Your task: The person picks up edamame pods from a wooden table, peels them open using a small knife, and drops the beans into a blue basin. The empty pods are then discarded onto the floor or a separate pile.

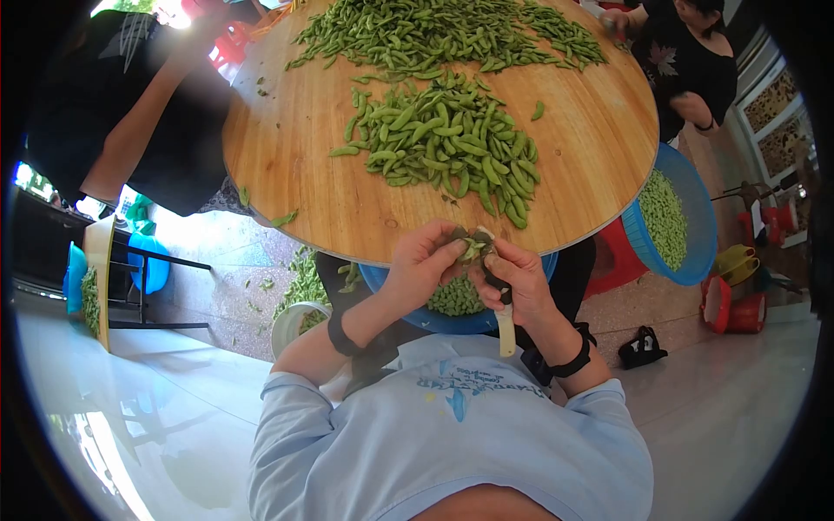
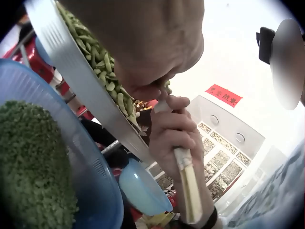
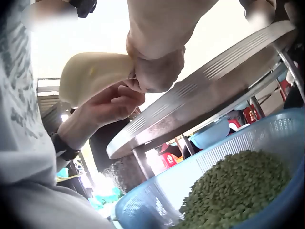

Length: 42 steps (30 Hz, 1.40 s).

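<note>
1. Wood-grained round table (image 1: 599, 156) lies just ahead of both grips, heaped with curved green pods (image 1: 443, 139).
2. Left grip (image 1: 426, 263) pinches green pod pieces (image 1: 472, 252); right grip (image 1: 524, 276), fingers curled, holds a smooth cream-coloured tool (image 1: 506, 334).
3. Perforated blue plastic basin (image 1: 460, 326) of beans (image 1: 456, 300) sits below both.

A round wooden table (image 1: 595, 148) stands over speckled flooring (image 1: 239, 323), beside a pale glossy floor (image 1: 187, 399) streaked with reflected light (image 1: 111, 464). A smaller table (image 1: 105, 260) with dark legs stands off to the left. White-framed patterned panels (image 1: 771, 95) stand on the right; the left wrist view shows a red sign (image 2: 224, 96) above similar panels.
</note>
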Available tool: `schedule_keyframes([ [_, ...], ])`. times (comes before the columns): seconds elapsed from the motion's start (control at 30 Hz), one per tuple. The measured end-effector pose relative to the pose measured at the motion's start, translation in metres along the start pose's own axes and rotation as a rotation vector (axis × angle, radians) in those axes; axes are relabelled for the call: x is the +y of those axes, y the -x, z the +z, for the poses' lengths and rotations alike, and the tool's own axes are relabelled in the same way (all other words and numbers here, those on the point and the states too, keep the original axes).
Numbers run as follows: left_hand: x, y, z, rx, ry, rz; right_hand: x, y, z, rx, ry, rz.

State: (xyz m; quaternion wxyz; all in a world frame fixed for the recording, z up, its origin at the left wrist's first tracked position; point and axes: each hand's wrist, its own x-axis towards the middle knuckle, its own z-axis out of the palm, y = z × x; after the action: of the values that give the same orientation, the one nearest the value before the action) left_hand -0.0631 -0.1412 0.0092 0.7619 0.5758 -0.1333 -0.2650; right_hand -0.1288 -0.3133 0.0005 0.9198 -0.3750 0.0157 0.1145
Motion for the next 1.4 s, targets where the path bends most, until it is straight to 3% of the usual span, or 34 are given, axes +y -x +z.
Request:
schedule_keyframes([
  [0.13, -0.008, 0.001, 0.002, 0.026, -0.038, -0.039, -0.003, 0.0, -0.002, 0.05, 0.238, -0.033],
  [0.2, -0.012, 0.004, 0.006, 0.069, -0.418, 0.172, 0.003, 0.0, -0.002, 0.119, 0.513, -0.17],
  [0.3, -0.012, 0.007, 0.007, 0.042, -0.512, 0.209, 0.013, -0.001, -0.011, 0.22, 0.68, -0.234],
  [0.4, -0.009, 0.009, 0.007, 0.03, -0.354, 0.053, 0.011, -0.002, -0.012, 0.231, 0.815, -0.308],
  [0.53, 0.012, 0.018, -0.009, 0.043, -0.449, 0.079, 0.0, -0.002, -0.014, 0.299, 1.019, -0.501],
  [0.6, 0.039, 0.034, -0.031, -0.022, -1.164, 0.368, -0.006, 0.01, -0.013, 0.134, 1.215, -0.437],
  [0.67, 0.065, 0.053, -0.049, 0.035, -1.69, 0.07, -0.006, 0.013, -0.013, 0.104, 1.208, -0.394],
  [0.7, 0.072, 0.056, -0.057, 0.04, -1.696, 0.074, -0.006, 0.015, -0.012, 0.05, 1.225, -0.394],
  [0.77, 0.084, 0.055, -0.068, 0.146, -1.851, -0.14, -0.005, 0.014, -0.01, -0.005, 1.242, -0.397],
  [0.8, 0.083, 0.047, -0.072, 0.153, -1.849, -0.145, -0.002, 0.013, -0.009, -0.064, 1.275, -0.414],
  [0.87, 0.077, 0.008, -0.086, 0.273, -1.562, 0.359, 0.0, 0.009, -0.004, -0.134, 1.315, -0.449],
  [0.93, 0.069, -0.031, -0.093, 0.331, -1.474, 0.669, -0.002, 0.008, -0.001, -0.131, 1.288, -0.414],
  [1.07, 0.051, -0.073, -0.108, 0.33, -1.554, 0.676, -0.002, 0.007, -0.001, -0.134, 1.305, -0.446],
  [1.17, 0.045, -0.079, -0.116, 0.287, -1.443, 0.596, 0.001, 0.006, -0.006, -0.135, 1.237, -0.463],
  [1.23, 0.048, -0.067, -0.106, 0.354, -1.335, 0.74, 0.0, 0.005, -0.003, -0.073, 0.897, -0.233],
  [1.27, 0.048, -0.06, -0.097, 0.34, -1.335, 0.739, -0.001, 0.004, 0.0, -0.061, 0.892, -0.235],
  [1.33, 0.05, -0.04, -0.067, 0.24, -0.663, 0.292, -0.003, -0.001, 0.007, -0.043, 0.6, -0.183],
  [1.37, 0.051, -0.029, -0.053, 0.229, -0.662, 0.291, -0.004, -0.004, 0.008, -0.032, 0.599, -0.187],
  [1.4, 0.053, -0.019, -0.038, 0.161, -0.476, 0.153, -0.005, -0.006, 0.01, -0.05, 0.497, -0.158],
])
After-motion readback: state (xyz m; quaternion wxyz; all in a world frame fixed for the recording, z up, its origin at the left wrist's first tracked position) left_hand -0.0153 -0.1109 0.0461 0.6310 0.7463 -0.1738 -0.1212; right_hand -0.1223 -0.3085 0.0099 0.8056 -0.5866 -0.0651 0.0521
